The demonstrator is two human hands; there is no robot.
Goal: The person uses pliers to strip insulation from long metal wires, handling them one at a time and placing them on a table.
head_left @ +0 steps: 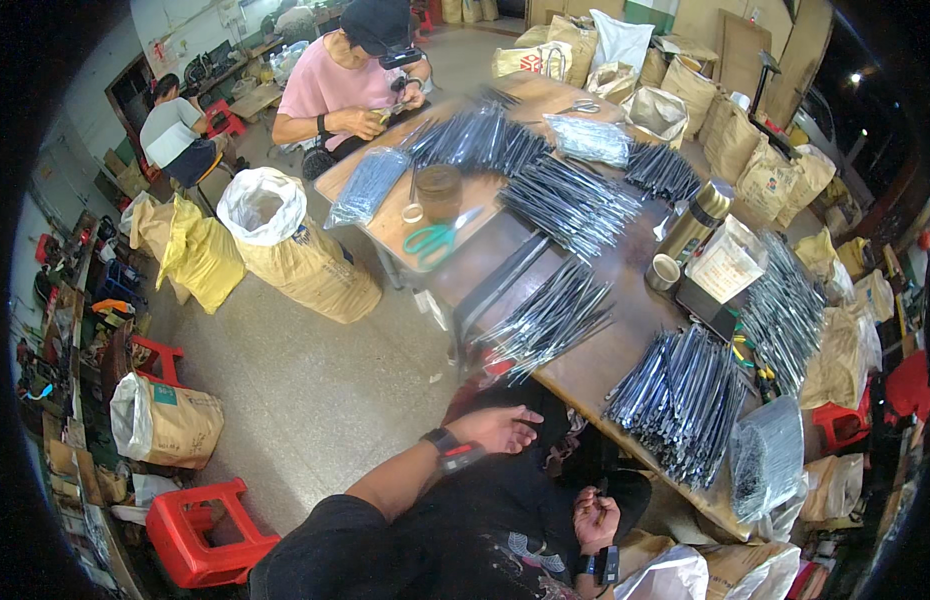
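My left hand (pixel 497 430) is over my lap, below the table's near edge. Its fingers are loosely stretched and a little apart, and I see nothing held in it. Lower and to the right, my right hand (pixel 595 519) is closed, with a small dark end sticking up by its fingers; I cannot make out what it is. The nearest bundle of thin dark strips (pixel 547 315) lies on the table just beyond my left hand. A larger pile of similar strips (pixel 678 400) sits at the table's edge, above my right hand.
On the table (pixel 640 300) are more strip piles, green-handled scissors (pixel 431 240), a thermos (pixel 697 215), a white tub (pixel 727 262) and a wrapped bundle (pixel 767 458). A co-worker in pink (pixel 330 80) sits across. Sacks (pixel 300 250) and a red stool (pixel 200 535) stand left.
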